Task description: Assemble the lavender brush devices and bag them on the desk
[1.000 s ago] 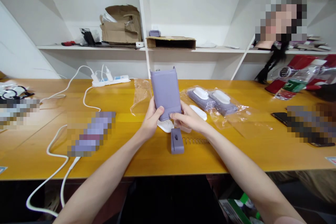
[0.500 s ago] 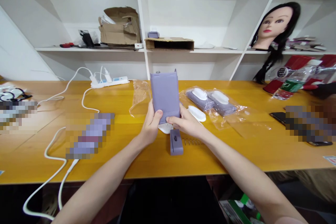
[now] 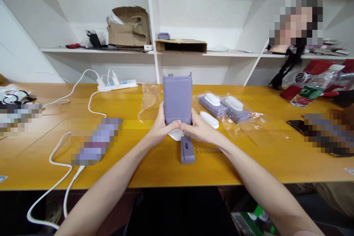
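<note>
I hold a flat purple plastic case upright above the yellow table. My left hand grips its lower left edge and my right hand grips its lower right edge, thumbs meeting at the bottom. Just below my hands a small purple block lies on the table beside a metal coil spring. A white oval pad is partly hidden under my hands, and a second white pad lies to the right.
Two bagged purple parts with white pads and an empty clear bag lie behind. A white power strip with cables sits at back left. Shelves hold cardboard boxes. A plastic bottle and a phone lie at right.
The purple case has swung from a slight tilt to upright and shifted a little right. My thumbs have come together at its bottom edge.
</note>
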### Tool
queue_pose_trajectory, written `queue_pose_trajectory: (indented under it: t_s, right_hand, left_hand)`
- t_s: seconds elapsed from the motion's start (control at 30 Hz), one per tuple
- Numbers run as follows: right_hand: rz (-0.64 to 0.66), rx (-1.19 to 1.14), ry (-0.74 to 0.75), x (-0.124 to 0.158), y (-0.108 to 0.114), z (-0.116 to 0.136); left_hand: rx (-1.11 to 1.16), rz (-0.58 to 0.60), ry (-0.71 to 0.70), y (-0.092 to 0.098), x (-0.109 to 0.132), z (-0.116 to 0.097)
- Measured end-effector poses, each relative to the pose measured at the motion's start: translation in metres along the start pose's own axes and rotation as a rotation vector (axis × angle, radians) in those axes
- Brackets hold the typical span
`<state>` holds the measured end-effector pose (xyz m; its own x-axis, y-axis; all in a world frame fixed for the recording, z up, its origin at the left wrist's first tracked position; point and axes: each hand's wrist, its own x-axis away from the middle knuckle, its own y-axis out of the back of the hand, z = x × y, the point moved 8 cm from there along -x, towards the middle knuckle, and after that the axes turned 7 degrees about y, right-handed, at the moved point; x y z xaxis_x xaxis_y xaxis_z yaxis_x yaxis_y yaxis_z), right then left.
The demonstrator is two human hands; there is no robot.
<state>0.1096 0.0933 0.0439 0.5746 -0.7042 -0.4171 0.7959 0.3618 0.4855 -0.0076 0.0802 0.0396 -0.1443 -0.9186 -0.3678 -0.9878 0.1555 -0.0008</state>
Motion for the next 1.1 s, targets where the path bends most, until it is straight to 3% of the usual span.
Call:
queue_pose_trajectory:
  t_s: [0.2,0.43,0.53,0.63,0.73,0.8,0.93,1.1]
  right_hand:
    - [0.116,0.158,-0.039,0.004,0.003,0.011]
    - [0.134,0.291,-0.140,0.008,0.013,0.011]
    - [-0.037,0.206,-0.101,0.003,0.029,0.010]
    - [-0.279,-0.141,0.014,-0.001,0.044,0.011]
    - [-0.367,-0.520,0.089,-0.003,0.044,0.012]
    - [-0.381,-0.651,0.080,-0.002,0.040,0.013]
    - [-0.435,-0.700,0.022,0.001,0.035,0.013]
    - [-0.538,-0.693,0.055,0.004,0.041,0.015]
  left_hand:
    - [0.086,0.094,0.134,-0.003,0.002,0.005]
    - [0.032,-0.060,0.143,0.004,-0.003,0.009]
    - [0.011,-0.102,0.149,0.006,-0.004,0.011]
    - [-0.011,-0.055,0.145,-0.001,-0.003,0.010]
    - [-0.085,-0.031,0.117,-0.008,0.002,0.006]
    - [-0.144,-0.016,0.114,-0.013,0.006,0.005]
    - [-0.172,0.003,0.099,-0.020,0.012,0.004]
    - [-0.113,0.001,0.087,-0.026,0.011,0.007]
